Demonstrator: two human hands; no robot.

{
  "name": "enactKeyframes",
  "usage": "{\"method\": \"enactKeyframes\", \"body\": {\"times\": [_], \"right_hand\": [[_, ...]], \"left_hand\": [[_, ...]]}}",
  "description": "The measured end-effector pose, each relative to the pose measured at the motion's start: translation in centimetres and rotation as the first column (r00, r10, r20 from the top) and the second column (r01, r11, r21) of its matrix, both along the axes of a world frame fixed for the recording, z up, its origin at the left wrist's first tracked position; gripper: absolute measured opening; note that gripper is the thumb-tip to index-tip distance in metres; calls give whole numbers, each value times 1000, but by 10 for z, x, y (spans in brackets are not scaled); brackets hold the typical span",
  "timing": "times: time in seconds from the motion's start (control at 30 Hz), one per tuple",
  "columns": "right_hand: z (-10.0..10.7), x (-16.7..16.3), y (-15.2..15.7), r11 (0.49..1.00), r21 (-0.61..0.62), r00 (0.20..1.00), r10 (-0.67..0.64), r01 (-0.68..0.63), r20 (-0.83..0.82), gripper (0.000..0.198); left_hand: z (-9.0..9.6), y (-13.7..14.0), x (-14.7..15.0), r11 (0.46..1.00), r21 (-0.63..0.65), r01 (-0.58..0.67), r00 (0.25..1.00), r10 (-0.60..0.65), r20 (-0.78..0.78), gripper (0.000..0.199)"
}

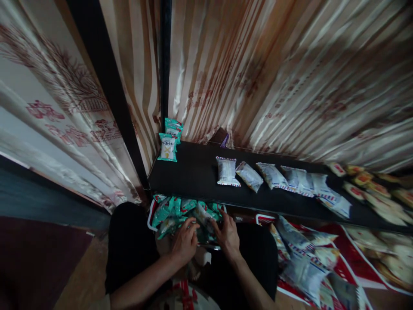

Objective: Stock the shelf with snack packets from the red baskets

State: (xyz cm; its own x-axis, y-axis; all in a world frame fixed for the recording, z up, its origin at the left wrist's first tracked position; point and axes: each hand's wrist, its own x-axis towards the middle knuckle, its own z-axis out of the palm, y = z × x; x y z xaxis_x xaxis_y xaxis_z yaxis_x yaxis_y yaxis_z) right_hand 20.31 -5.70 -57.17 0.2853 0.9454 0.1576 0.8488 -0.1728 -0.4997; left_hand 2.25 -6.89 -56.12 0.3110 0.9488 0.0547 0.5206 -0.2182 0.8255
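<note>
Both my hands are low in the middle of the head view, over a basket [150,219] of small green snack packets [176,204]. My left hand [186,241] is over the near side of the packets, its fingers loosely bent and apart, with nothing visible in it. My right hand [227,234] is at the basket's right side, thumb and fingers closed on a pale-and-green snack packet [203,214]; its far fingertips are partly hidden. Two or so green packets [168,147] lean at the left end of the black shelf [193,172].
A row of white-and-blue snack bags [227,171] runs along the shelf, with red-and-yellow packs [361,178] at its right end. Right of my knees, a red basket [346,258] holds more bags. Curtains [219,77] hang behind; a dark post [106,77] rises at the left.
</note>
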Motion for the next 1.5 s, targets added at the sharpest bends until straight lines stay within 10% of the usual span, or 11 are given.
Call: {"method": "enactKeyframes", "body": {"times": [0.13, 0.5, 0.8, 1.17, 1.37, 1.5], "right_hand": [[-7, 4, -7, 989, -145, 1000, -25, 27, 16, 53], [5, 14, -15, 986, -51, 986, 156, -159, -58, 44], [49, 21, -7, 960, 31, 958, 281, -280, -61, 41], [108, 12, 24, 856, 43, 852, 516, -514, -89, 41], [106, -2, 59, 933, 136, 878, 359, -332, -317, 53], [91, -22, 77, 960, 91, 745, 264, -265, -613, 59]], "left_hand": [[-4, -11, 8, 1000, 6, 7, 1000, -7, 5, 38], [10, 4, 13, 999, 33, 36, 995, -33, -93, 48], [19, 26, 12, 974, 126, 189, 970, -166, -176, 70], [20, 37, 12, 987, 151, 63, 989, -42, -140, 45], [25, 48, -5, 980, 146, -137, 985, 150, -80, 43], [24, 65, -21, 958, 100, -268, 963, 270, -9, 45]]}}
